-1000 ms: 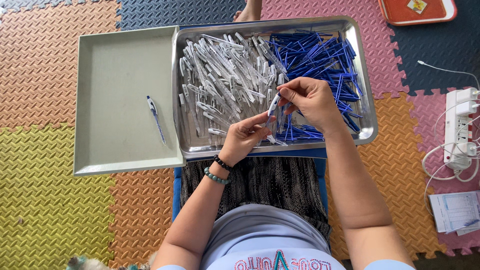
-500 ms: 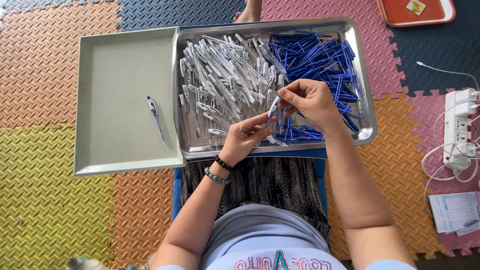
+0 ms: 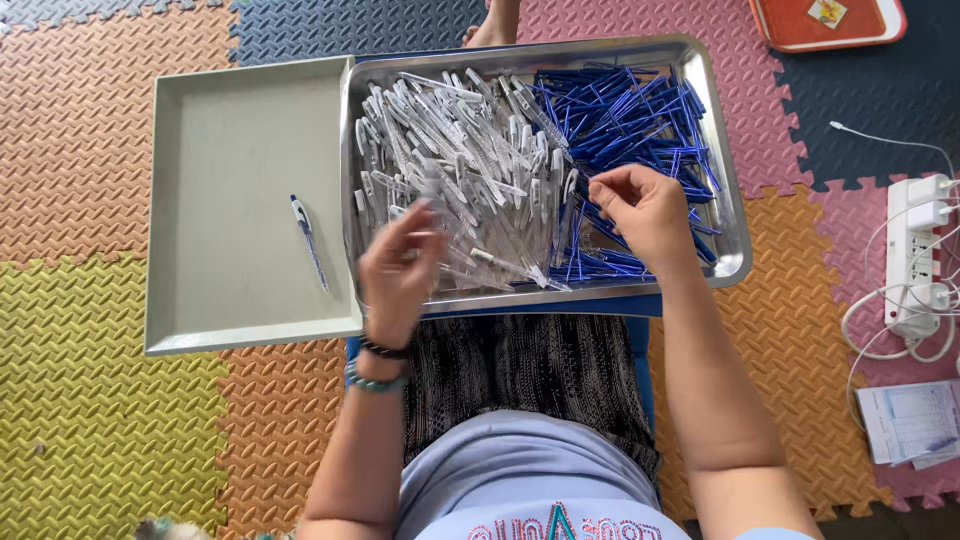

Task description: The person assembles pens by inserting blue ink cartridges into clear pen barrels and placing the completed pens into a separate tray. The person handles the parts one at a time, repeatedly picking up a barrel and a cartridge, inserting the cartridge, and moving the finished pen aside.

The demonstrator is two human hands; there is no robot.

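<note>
A steel tray (image 3: pixel 728 200) on my lap holds a heap of clear pen barrels (image 3: pixel 470 150) on its left and a pile of blue refills (image 3: pixel 630 110) on its right. My left hand (image 3: pixel 400 265) is blurred over the tray's near left corner, its fingers closed around a clear pen (image 3: pixel 430 208). My right hand (image 3: pixel 645 210) rests over the near edge of the blue refills, thumb and fingertips pinched on one of them. A grey tray (image 3: pixel 220 130) lies to the left, with one finished pen (image 3: pixel 308 240) on it.
Coloured foam mats (image 3: pixel 90 400) cover the floor. A white power strip (image 3: pixel 915 250) with cables lies at the right, with papers (image 3: pixel 915 420) below it. An orange tray (image 3: pixel 830 20) sits at the top right. Someone's foot (image 3: pixel 495 25) shows beyond the steel tray.
My hands, joined on one pen over the tray's middle, have parted. The left hand has swung left with the pen. The right hand has shifted slightly onto the refills.
</note>
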